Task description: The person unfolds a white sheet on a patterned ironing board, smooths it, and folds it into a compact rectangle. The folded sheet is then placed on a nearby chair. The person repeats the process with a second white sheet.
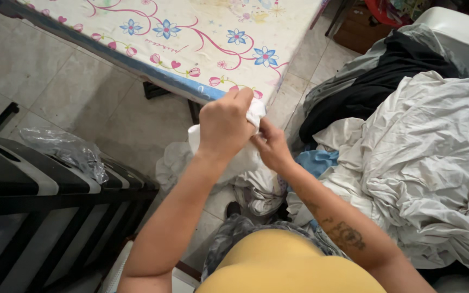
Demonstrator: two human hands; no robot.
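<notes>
Far left: black slatted rack [39, 190] with a crumpled clear plastic bag [66, 149] lying on its top edge, well apart from the hands. Above it, the tiled floor [55, 87] and the near edge of a table under a flowered tablecloth [191, 38]. Centre: left hand [225, 127] is fisted tight on a white cloth [255, 113], fingers curled over the top of it, held in the air just below the table's near right corner. The rest of the cloth hangs down behind the left forearm toward the floor, where more white fabric [172, 163] is bunched by the table leg. Right hand [271, 146] sits just beside and touching the left, fingers pinched together on the same cloth from underneath; the fingertips are partly hidden, so I can't tell how much fabric they hold. Right: a big pile of pale sheets [424, 157] with a dark garment [386, 76] on top at the back, and a blue piece [316, 160] at its left edge near the right wrist. Risks, as I judge them: the hanging tail drags on the floor and picks up dirt; the pinch is small, so it may slip; the tail could snag the table corner or leg.
</notes>
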